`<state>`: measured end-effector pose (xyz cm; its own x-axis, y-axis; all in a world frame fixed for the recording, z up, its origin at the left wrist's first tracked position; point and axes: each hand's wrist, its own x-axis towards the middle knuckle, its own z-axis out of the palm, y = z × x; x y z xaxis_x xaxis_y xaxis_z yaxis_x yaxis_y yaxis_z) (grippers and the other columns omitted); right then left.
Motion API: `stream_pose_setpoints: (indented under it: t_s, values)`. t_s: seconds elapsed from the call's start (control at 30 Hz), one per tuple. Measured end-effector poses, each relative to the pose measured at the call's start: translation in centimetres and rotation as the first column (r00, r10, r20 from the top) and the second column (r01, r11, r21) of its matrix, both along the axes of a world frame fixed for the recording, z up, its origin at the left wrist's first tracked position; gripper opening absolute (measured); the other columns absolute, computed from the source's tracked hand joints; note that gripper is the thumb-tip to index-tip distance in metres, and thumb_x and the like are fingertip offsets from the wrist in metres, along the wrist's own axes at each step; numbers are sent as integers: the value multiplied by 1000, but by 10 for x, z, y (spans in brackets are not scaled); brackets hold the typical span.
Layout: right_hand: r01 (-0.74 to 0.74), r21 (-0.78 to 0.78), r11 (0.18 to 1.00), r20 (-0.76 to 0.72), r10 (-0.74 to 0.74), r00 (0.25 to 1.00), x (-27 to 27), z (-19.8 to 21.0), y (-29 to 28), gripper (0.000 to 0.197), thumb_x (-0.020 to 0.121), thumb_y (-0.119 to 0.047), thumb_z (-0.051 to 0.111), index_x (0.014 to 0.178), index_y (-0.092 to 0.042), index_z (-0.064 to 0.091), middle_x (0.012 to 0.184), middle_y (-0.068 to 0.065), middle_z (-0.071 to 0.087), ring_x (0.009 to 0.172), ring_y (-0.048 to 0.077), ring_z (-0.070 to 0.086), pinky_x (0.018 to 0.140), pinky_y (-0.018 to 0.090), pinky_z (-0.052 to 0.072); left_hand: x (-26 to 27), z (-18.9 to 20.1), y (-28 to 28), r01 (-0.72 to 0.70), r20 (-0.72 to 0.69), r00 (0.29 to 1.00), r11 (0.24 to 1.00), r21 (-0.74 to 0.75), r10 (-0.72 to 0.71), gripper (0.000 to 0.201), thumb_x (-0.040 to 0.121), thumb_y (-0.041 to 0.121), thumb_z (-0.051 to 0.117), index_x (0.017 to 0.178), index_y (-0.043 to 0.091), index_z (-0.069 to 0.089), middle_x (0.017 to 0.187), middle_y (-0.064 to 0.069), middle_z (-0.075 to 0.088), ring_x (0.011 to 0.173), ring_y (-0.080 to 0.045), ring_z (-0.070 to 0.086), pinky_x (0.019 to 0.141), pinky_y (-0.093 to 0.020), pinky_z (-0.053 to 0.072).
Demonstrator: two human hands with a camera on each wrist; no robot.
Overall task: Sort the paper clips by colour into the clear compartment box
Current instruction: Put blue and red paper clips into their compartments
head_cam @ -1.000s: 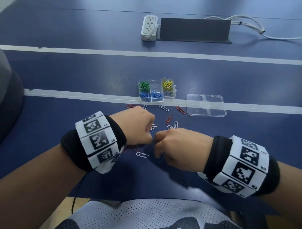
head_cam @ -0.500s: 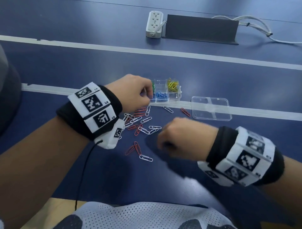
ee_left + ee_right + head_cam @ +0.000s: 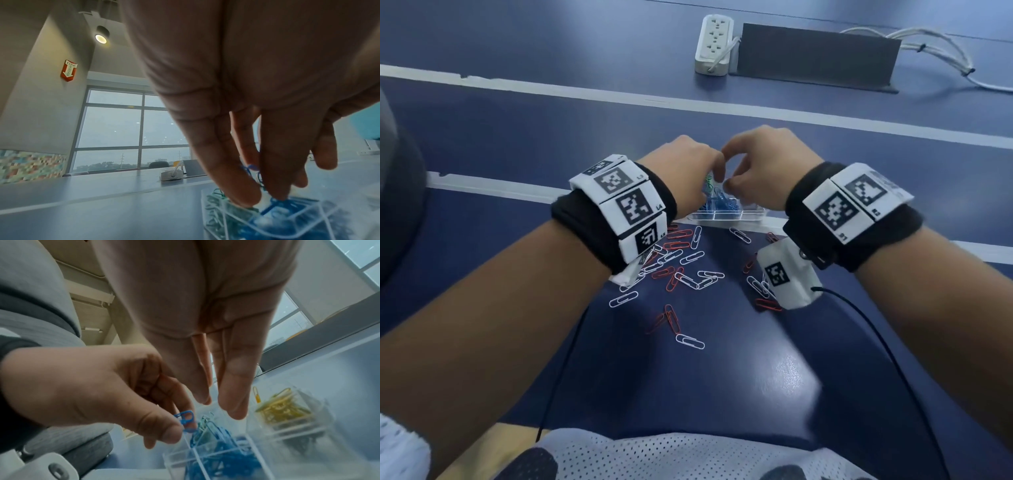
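Note:
Both hands hover over the clear compartment box (image 3: 726, 215), which hides most of it in the head view. My left hand (image 3: 714, 174) pinches a blue paper clip (image 3: 186, 417) between thumb and fingers, just above the compartment of blue clips (image 3: 222, 464). In the left wrist view its fingers (image 3: 236, 186) point down at the box (image 3: 267, 217), over the green clips (image 3: 213, 204) and blue ones. My right hand (image 3: 732, 181) hangs beside it with fingers (image 3: 232, 394) extended and holding nothing. Yellow clips (image 3: 281, 408) fill another compartment.
Loose red and white paper clips (image 3: 678, 267) lie scattered on the blue table in front of the box, under my wrists. At the back stand a white power strip (image 3: 714, 44), a black panel (image 3: 815, 54) and white cables (image 3: 945, 44).
Both hands left the loose pile and went forward to the box, the left first, then the right. The head view has come closer to the table.

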<state>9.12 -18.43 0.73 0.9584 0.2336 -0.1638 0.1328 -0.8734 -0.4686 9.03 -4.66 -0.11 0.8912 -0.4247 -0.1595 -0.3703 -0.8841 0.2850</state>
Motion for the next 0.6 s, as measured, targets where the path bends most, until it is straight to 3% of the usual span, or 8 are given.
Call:
stream_pose_setpoints:
  t_s: [0.07,0.2,0.43,0.6]
  values:
    - [7,24,1000,1,-7,1000,-2,2,-1,25,82,-14,60,105,-19,68,104,11,69,98,25,65,86,28,52,-1,2,2,4,27,1000,1000,-30,-4,35,83,8,58,115,19,62,106,-5,67,98,-23,60,87,-32,45]
    - [18,-33,999,31,-17,999,0,-2,-4,29,84,-9,52,100,-22,72,101,8,70,91,24,64,80,23,47,-3,1,3,-16,24,1000,995,-97,19,36,79,1,56,109,19,65,92,0,69,77,-14,54,83,-28,49]
    - [-102,-243,965,-78,85,993,-10,-15,-3,36,84,-12,47,103,-31,71,114,6,65,101,30,61,83,31,48,-11,-4,5,-3,27,1000,991,-134,7,32,80,0,51,101,16,68,86,-1,73,81,-17,63,86,-32,51]
    - [-72,-198,978,-17,70,997,-13,-6,-11,35,85,-11,46,104,-26,71,112,6,66,103,29,60,87,30,46,-17,-6,9,2,46,999,988,-153,5,25,84,8,54,103,17,68,84,1,70,72,-11,51,79,-22,44]
